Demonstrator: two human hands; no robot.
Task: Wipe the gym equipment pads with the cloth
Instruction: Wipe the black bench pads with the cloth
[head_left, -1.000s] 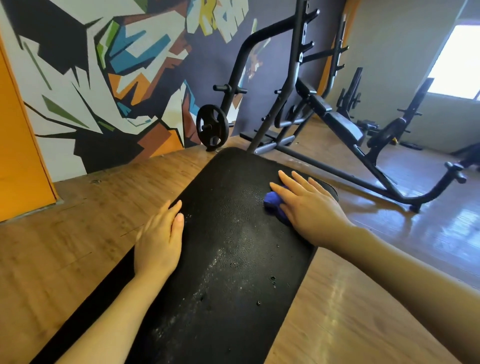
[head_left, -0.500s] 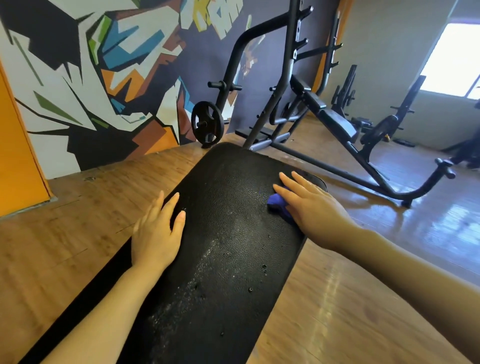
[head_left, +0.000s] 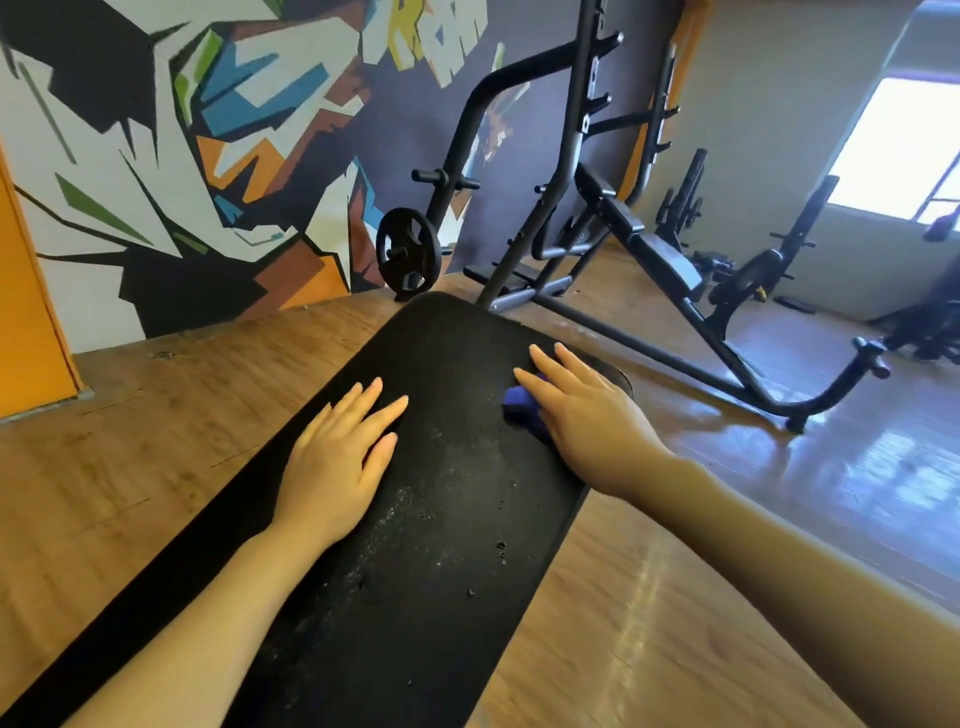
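A long black bench pad (head_left: 426, 561) runs from the bottom left up to the middle of the view, speckled with droplets and wet streaks down its centre. My right hand (head_left: 582, 415) lies flat with straight fingers on a blue cloth (head_left: 519, 402), pressing it onto the pad near the right edge; only a bit of the cloth shows at the thumb side. My left hand (head_left: 337, 457) rests flat on the pad's left half, fingers straight and slightly spread.
A black squat rack (head_left: 576, 156) with an incline bench (head_left: 649, 244) stands behind the pad on the wooden floor (head_left: 130, 441). A weight plate (head_left: 408, 253) hangs on its post by the mural wall. More machines stand at the far right under a window.
My left hand has slid a little forward and inward on the pad. My right hand still presses the cloth near the right edge, barely shifted. The view has dropped slightly.
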